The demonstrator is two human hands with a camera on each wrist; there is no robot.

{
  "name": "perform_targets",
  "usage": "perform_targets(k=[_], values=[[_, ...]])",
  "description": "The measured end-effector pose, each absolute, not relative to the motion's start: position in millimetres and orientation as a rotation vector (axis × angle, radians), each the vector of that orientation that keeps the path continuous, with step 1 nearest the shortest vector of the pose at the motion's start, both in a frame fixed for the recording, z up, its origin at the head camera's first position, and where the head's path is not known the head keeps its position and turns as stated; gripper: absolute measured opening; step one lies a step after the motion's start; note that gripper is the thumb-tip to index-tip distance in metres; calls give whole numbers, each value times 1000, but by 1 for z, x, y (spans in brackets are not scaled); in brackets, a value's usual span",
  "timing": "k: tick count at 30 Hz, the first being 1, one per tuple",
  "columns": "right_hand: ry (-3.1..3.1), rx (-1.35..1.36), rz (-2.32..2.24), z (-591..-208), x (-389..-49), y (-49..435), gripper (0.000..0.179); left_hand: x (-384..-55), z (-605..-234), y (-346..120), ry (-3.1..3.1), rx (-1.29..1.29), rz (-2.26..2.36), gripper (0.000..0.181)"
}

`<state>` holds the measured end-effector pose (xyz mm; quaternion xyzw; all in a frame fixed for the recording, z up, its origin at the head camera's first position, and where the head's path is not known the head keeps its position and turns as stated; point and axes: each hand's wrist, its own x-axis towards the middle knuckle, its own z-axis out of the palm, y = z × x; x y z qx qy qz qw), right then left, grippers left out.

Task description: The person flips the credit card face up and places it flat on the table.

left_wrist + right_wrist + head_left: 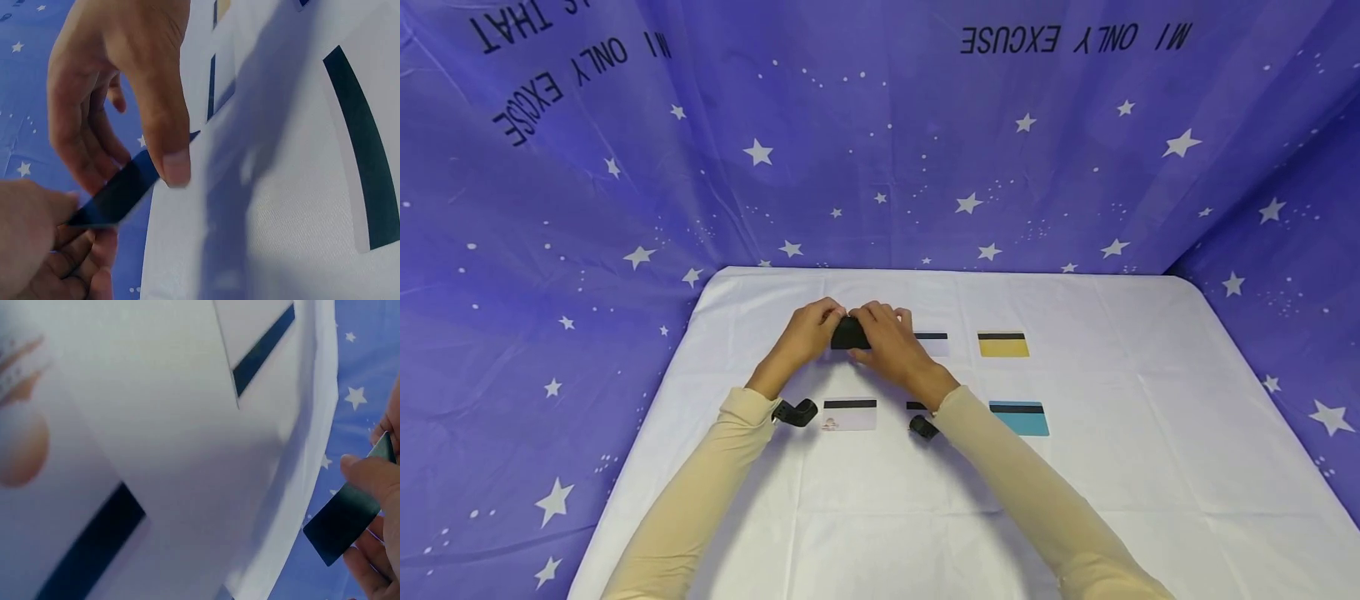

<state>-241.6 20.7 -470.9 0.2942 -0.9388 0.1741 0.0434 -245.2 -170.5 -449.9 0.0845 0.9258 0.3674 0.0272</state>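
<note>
A thin black card (849, 335) is held up above the far part of the table between both hands. My left hand (808, 335) pinches its left end, and my right hand (889, 343) grips the other end. In the left wrist view, the right thumb lies over the front of the dark card (124, 195), with fingers behind it. The right wrist view shows the card (342, 524) tilted, the right thumb (365, 474) across its face. Just right of the hands lies a pale card (932, 347) with a dark stripe, partly covered by the right hand.
On the white tablecloth (865, 533) lie a yellow card (1003, 346), a blue card (1019, 423) and a whitish striped card (850, 417). Another striped card (915, 406) is mostly hidden by the right wrist. Purple star-printed cloth (880, 150) hangs behind and beside the table.
</note>
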Motion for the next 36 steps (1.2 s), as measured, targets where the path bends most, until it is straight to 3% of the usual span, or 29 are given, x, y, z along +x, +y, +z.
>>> perform_targets(k=[9,17,28,36], values=[[-2851,856,867,-461,-250,32,60,-244,-455,-182,2738,334,1198,39],[-2753,840,1274,-458,-254,37,55,-241,-460,-185,2588,556,1146,65],[-2656,707,1852,-466,-258,44,55,-240,-461,-186,2553,678,1220,58],[-2569,706,2029,-467,-257,48,55,-239,-459,-185,2521,670,1237,59]])
